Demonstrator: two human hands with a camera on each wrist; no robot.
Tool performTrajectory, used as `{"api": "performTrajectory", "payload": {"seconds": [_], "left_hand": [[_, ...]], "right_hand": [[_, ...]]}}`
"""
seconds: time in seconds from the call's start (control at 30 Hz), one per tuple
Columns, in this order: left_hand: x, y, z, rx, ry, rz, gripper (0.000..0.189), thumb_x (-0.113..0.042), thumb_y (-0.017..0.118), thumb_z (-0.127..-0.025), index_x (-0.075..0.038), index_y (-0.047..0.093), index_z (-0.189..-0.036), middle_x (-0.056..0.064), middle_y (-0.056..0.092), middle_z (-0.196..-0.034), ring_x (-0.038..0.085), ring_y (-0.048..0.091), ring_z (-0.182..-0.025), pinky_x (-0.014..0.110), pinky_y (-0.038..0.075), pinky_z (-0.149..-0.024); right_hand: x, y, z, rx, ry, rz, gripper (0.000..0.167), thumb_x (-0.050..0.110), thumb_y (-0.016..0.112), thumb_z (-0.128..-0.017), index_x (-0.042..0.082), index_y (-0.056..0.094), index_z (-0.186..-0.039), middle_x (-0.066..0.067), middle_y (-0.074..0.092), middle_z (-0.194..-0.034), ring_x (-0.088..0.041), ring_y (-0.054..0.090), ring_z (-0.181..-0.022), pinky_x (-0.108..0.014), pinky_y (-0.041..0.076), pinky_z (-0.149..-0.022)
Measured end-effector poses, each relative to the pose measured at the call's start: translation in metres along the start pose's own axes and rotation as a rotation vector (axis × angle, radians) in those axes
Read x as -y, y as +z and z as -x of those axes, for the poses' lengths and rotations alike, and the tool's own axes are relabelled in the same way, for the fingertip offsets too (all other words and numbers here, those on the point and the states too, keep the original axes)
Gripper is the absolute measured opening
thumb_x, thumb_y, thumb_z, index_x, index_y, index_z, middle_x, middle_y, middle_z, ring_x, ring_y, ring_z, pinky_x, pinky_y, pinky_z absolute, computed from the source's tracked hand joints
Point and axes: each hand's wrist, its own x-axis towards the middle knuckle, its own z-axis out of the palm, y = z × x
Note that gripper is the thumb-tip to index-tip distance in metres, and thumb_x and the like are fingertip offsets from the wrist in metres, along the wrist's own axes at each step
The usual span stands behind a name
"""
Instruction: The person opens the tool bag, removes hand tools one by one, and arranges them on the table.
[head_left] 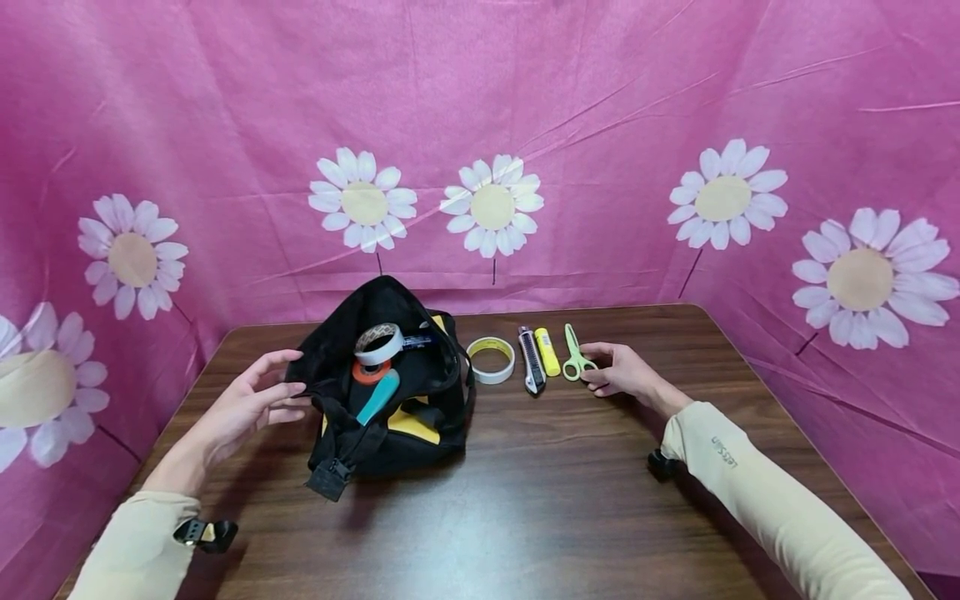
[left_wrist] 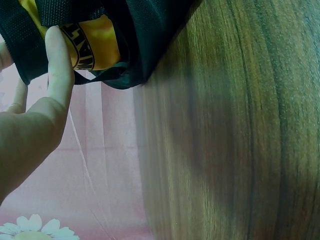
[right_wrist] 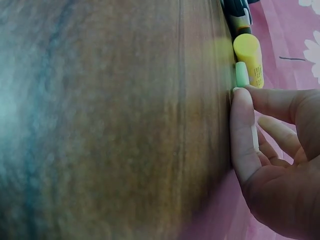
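Observation:
A black and yellow tool bag (head_left: 450,417) stands with its mouth open at the left of the table. My left hand (head_left: 251,408) pinches its left rim between thumb and fingers. Inside lie a white tape roll (head_left: 362,356), an orange ring-shaped roll (head_left: 367,375), a teal-handled thing (head_left: 379,397) and a dark blue item (head_left: 417,342). To the right, light green scissors (head_left: 572,340) lie with their blades pointing away. My right hand (head_left: 626,375) pinches their handle (right_wrist: 242,74) with thumb and fingertips, low at the tabletop.
Between bag and scissors lie a tape roll (head_left: 492,377), a utility knife (head_left: 531,360) and a yellow glue stick (head_left: 547,352). The brown wooden table (head_left: 525,500) ends at a pink curtain (head_left: 600,83) with printed daisies. A black buckle strap (head_left: 330,477) hangs at the bag's front.

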Motion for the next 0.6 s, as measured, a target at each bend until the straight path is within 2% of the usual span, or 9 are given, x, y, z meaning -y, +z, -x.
{"api": "performTrajectory", "payload": {"seconds": [0.2,0.37,0.6], "left_hand": [[0.0,-0.001,0.0,0.004,-0.004,0.009,0.038,-0.001,0.051,-0.106,-0.016,0.046,-0.141,0.009,0.052,-0.123,0.025,0.071,-0.1,0.037,0.06,-0.083],[0.001,0.0,0.0,0.006,0.013,-0.001,0.039,0.0,0.051,-0.105,-0.014,0.046,-0.141,0.009,0.054,-0.119,0.017,0.07,-0.099,0.039,0.06,-0.083],[0.0,-0.001,0.0,0.018,0.025,0.006,0.039,0.001,0.051,-0.105,-0.013,0.046,-0.14,0.01,0.054,-0.117,0.016,0.07,-0.097,0.039,0.06,-0.083]], "right_hand": [[0.0,-0.001,0.001,0.008,0.003,-0.018,0.063,-0.006,0.068,-0.092,-0.007,0.041,-0.148,-0.03,0.043,-0.14,-0.014,0.067,-0.069,-0.029,0.06,-0.061],[0.001,-0.001,0.001,0.015,0.002,-0.032,0.064,-0.007,0.068,-0.092,-0.006,0.039,-0.149,-0.029,0.043,-0.138,-0.015,0.067,-0.07,-0.029,0.06,-0.061],[0.013,-0.003,0.004,0.024,0.006,0.027,0.059,-0.004,0.066,-0.094,-0.005,0.041,-0.148,-0.03,0.043,-0.143,-0.02,0.065,-0.075,-0.034,0.061,-0.06]]}}
